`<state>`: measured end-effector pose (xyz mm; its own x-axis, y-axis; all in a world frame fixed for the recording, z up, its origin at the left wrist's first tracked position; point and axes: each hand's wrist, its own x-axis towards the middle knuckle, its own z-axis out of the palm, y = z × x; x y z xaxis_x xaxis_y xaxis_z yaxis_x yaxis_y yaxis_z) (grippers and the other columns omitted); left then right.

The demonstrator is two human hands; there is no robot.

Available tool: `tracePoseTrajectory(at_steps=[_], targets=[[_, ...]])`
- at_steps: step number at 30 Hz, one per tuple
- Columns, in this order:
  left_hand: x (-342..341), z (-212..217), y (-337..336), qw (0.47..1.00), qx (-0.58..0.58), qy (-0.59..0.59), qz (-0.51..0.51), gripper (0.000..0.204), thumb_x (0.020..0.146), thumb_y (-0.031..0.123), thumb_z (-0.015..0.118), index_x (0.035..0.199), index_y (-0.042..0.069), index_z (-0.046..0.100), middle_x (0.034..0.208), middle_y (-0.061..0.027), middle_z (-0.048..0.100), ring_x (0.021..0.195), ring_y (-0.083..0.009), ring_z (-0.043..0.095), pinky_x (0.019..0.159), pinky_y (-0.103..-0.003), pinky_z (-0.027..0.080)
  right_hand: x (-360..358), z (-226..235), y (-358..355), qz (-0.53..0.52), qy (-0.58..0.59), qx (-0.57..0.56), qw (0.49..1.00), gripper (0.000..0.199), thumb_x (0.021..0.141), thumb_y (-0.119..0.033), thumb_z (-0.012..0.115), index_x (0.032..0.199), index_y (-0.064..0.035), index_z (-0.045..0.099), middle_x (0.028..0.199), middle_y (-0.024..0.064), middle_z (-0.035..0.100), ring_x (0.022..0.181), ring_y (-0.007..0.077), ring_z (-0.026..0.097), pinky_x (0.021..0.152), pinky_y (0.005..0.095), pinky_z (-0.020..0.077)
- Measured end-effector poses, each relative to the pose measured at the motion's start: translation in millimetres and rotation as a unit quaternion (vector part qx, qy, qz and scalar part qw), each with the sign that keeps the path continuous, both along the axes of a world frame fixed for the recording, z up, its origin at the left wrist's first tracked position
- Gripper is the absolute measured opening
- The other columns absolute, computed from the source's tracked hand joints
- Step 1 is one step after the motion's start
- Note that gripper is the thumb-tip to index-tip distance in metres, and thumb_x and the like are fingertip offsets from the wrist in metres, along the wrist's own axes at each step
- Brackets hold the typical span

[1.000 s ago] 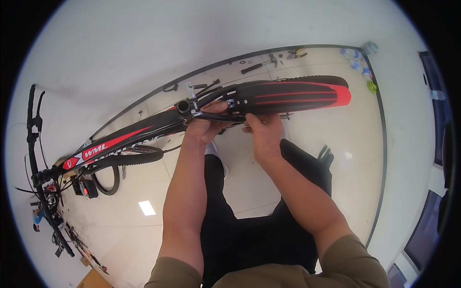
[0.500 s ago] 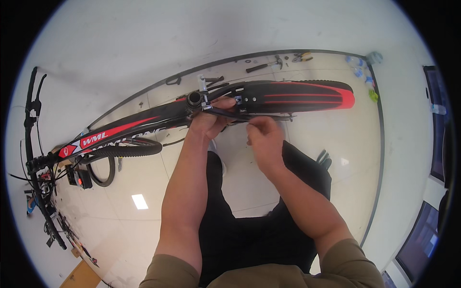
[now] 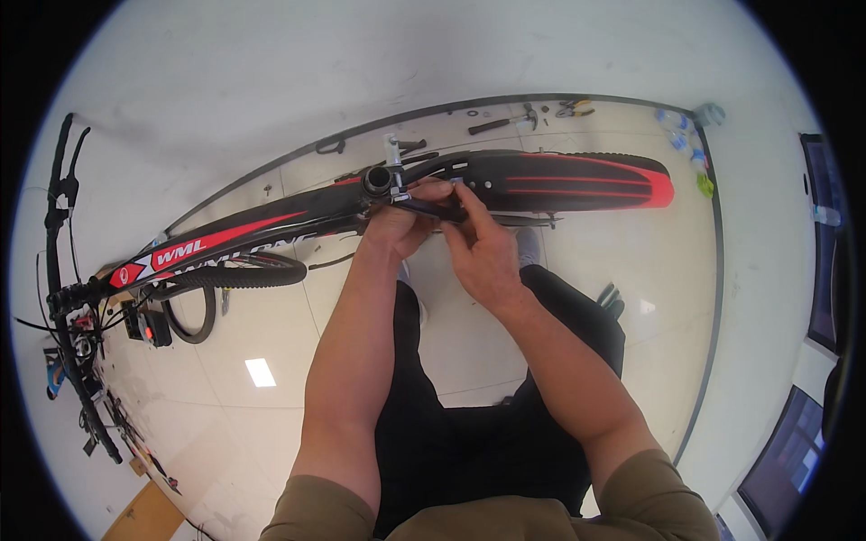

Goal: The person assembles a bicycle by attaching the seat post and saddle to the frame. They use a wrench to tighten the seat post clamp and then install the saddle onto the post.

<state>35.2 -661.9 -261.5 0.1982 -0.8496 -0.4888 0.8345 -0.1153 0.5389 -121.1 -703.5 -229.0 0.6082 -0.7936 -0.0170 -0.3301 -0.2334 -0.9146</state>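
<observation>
Here the left hand (image 3: 397,230) wraps round the black and red bike frame (image 3: 271,225) just below the open seat tube (image 3: 376,181). The right hand (image 3: 483,252) pinches a thin black bar (image 3: 433,209) beside it, by the mudguard (image 3: 577,178). A hammer (image 3: 505,122) lies on the floor (image 3: 271,325) by the wall.

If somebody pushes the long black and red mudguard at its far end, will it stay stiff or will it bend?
The mudguard would probably flex: it looks long, thin and plastic, held only near the seat tube, where the left hand and right hand work. It likely weighs little for its length. Its glossy surface may be somewhat slippery.
</observation>
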Motion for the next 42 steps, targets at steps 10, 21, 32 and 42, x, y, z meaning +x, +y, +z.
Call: tracePoseTrajectory(at_steps=[10,21,32,42], targets=[[-1,-1,0,1.0,0.003,0.024,0.007,0.01,0.082,0.008,0.078,0.09,0.007,0.071,0.086,-0.0045,0.07,0.08,-0.0169,0.066,0.076,-0.032,0.055,5,-10,-1,-0.018,-0.023,0.026,0.999,0.059,0.084,-0.012,0.077,0.139,-0.0081,0.057,0.072,0.0095,0.067,0.063,0.0213,0.067,0.062,0.0327,0.0527],[-7,3,3,0.997,-0.003,0.072,0.037,0.007,0.087,0.01,0.075,0.086,0.007,0.069,0.083,-0.004,0.068,0.078,-0.0158,0.065,0.076,-0.031,0.054,0,-9,-8,0.02,0.03,-0.057,0.998,0.057,0.085,-0.017,0.076,0.138,-0.0104,0.059,0.075,0.0119,0.071,0.065,0.0263,0.07,0.063,0.035,0.0539],[-16,8,17,0.991,0.003,0.112,0.073,0.017,0.098,0.019,0.065,0.106,0.005,0.066,0.093,-0.0058,0.07,0.08,-0.0175,0.066,0.077,-0.033,0.053,-1,-14,-9,0.016,0.033,-0.11,0.993,0.054,0.085,-0.013,0.078,0.137,-0.0126,0.062,0.074,0.0087,0.07,0.063,0.0156,0.066,0.065,0.0296,0.0532],[-20,6,7,0.992,-0.025,0.098,0.069,0.017,0.096,0.016,0.066,0.109,0.005,0.066,0.102,-0.0084,0.07,0.094,-0.0206,0.065,0.087,-0.037,0.051,-3,-11,-12,0.026,0.039,-0.115,0.992,0.054,0.084,-0.019,0.078,0.136,-0.0124,0.062,0.073,0.0104,0.07,0.064,0.0245,0.068,0.063,0.0354,0.053]])
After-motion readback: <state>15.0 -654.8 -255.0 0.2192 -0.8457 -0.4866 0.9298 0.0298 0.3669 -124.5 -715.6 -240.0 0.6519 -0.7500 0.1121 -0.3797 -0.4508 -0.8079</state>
